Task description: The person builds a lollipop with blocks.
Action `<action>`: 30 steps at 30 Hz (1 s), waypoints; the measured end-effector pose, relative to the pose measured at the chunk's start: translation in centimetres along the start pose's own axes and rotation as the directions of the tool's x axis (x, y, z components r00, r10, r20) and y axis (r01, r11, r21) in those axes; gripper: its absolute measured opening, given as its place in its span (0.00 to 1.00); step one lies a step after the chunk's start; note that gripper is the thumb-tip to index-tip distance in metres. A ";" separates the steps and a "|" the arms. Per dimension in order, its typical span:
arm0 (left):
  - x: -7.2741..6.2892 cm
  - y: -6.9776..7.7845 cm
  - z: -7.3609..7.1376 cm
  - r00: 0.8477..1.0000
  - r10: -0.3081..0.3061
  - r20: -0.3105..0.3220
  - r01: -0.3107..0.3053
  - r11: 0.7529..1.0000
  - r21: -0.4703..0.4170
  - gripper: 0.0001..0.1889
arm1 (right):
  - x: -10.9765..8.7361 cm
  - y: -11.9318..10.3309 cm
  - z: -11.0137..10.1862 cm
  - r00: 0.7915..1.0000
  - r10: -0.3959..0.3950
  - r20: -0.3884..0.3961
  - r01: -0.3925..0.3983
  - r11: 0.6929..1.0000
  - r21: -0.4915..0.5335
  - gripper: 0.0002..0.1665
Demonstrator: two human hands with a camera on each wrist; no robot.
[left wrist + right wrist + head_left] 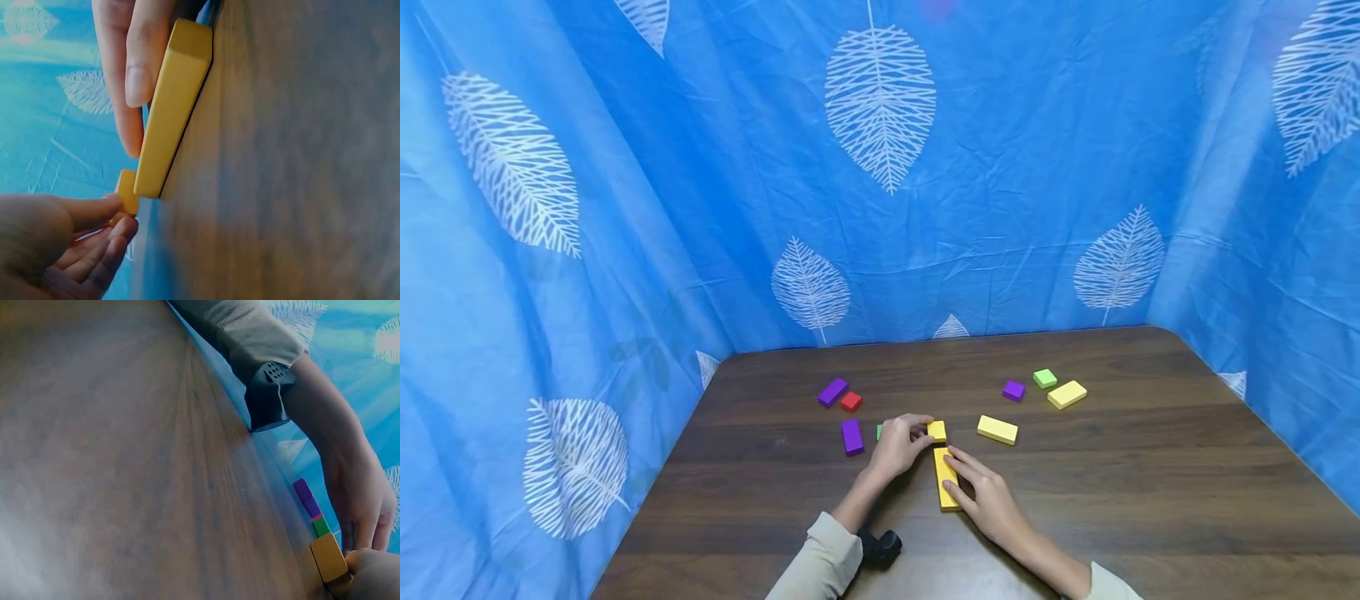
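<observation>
The sleeves [823, 557] are pale beige, and a dark perforated device [267, 394] sits at the left wrist [305, 394].

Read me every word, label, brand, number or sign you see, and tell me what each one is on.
No readable text anywhere.
Small yellow block and long yellow block: visible faces plain.
Blue curtain: only white leaf prints, no lettering.
Dark wrist device: any marking is too blurred to read.
</observation>
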State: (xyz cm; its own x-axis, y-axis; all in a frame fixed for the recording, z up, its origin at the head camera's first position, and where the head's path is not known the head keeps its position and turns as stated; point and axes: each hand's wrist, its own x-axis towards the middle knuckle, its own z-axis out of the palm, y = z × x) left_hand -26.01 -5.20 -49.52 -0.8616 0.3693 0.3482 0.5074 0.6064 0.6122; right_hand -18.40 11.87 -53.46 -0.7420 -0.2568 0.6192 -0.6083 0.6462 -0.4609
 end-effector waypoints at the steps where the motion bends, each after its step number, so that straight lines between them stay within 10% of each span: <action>1: -0.1 0.0 0.1 1.000 -0.004 0.010 0.004 1.000 0.001 0.13 | 0.0 -0.1 0.0 1.000 0.003 -0.003 -0.003 1.000 -0.002 0.24; 16: -0.5 -0.7 0.2 0.991 -0.059 0.120 0.070 0.994 -0.089 0.15 | -0.1 -0.2 0.0 0.998 -0.013 -0.061 0.014 1.000 0.010 0.22; 30: -1.3 -0.9 1.7 0.991 -0.131 -0.028 0.122 0.969 -0.215 0.16 | -0.1 -0.1 0.2 0.991 -0.097 -0.095 0.091 0.994 -0.062 0.20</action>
State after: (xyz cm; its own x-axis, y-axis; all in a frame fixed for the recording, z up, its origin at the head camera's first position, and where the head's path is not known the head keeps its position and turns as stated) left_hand -25.31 -5.04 -51.78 -0.9208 0.2664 0.2850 0.3832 0.4809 0.7886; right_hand -18.37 11.70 -53.62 -0.6494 -0.2490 0.7185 -0.6547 0.6637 -0.3618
